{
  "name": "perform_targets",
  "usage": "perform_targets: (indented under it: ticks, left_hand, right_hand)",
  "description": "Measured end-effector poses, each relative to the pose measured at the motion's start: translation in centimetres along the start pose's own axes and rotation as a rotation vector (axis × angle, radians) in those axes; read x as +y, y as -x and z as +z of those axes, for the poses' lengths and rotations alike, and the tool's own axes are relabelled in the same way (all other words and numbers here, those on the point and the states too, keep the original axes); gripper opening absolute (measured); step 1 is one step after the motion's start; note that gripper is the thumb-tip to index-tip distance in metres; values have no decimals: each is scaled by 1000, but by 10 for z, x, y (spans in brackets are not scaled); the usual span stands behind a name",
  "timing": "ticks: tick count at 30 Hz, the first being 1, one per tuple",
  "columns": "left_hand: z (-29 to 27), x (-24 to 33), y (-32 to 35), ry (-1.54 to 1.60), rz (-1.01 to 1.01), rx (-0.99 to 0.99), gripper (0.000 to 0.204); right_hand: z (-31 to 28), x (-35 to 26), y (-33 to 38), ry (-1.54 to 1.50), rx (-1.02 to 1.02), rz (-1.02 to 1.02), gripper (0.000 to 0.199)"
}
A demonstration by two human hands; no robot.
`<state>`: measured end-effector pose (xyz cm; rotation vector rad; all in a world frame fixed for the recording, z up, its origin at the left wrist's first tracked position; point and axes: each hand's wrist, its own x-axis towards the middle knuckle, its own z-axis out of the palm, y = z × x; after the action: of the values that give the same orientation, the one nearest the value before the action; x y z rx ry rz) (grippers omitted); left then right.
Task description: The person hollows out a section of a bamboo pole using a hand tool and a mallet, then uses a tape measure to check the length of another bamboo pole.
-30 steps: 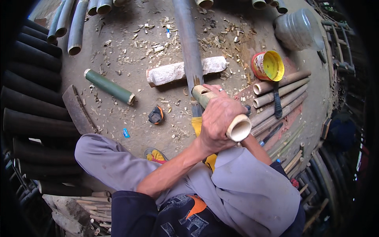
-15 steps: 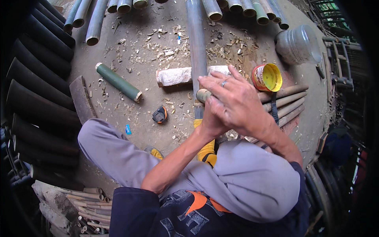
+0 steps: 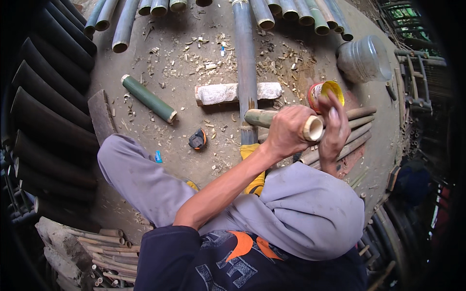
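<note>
1. The left hand (image 3: 287,131) is wrapped tight around a short, pale bamboo piece (image 3: 284,123). It holds the piece level above the knees, with the cut end pointing to 3 o'clock, probably so the open end can be reached.
2. The right hand (image 3: 335,128) stands at that cut end with its fingers stretched upward and loosely apart. The palm lies against or just beside the rim — I cannot tell whether it grips anything.
3. A long grey-green bamboo pole (image 3: 245,68) runs from 12 o'clock down toward the person. It rests across a whitish log block (image 3: 238,92), which seems to serve as a support that keeps the pole off the ground.
4. A yellow tin (image 3: 326,93) sits open just beyond the right hand, at about 1 o'clock from the hands. Its inside shows yellow, but what it holds cannot be made out.
5. A clear plastic jar (image 3: 364,60) lies tipped on its side at 2 o'clock — its contents are not readable.
6. A short green bamboo section (image 3: 148,98) lies alone at 10 o'clock.
7. A small black-and-orange object (image 3: 197,139), probably a tape measure, rests on the chip-strewn ground (image 3: 194,58) near the left knee.
8. Thin bamboo sticks (image 3: 357,127) lie bundled under the right hand, within easy reach.
</note>
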<state>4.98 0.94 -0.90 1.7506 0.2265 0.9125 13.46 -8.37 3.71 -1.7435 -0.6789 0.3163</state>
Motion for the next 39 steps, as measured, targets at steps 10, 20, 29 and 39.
perform_targets:
  ticks: [10, 20, 29, 39]
  left_hand:
    - [34, -8, -8, -88, -8, -101, 43]
    - [32, -13, -8, -29, -20, -153, 41]
    - [39, -12, -7, -58, -18, -148, 41]
    - [35, -18, -5, -62, -22, -145, 40]
  right_hand:
    - [-34, 135, 181, 366, -13, 460, 66]
    - [-112, 65, 161, 169, 82, 413, 101]
    - [-82, -49, 75, 256, 66, 131, 95]
    - [-87, -86, 77, 15, 357, 111, 87]
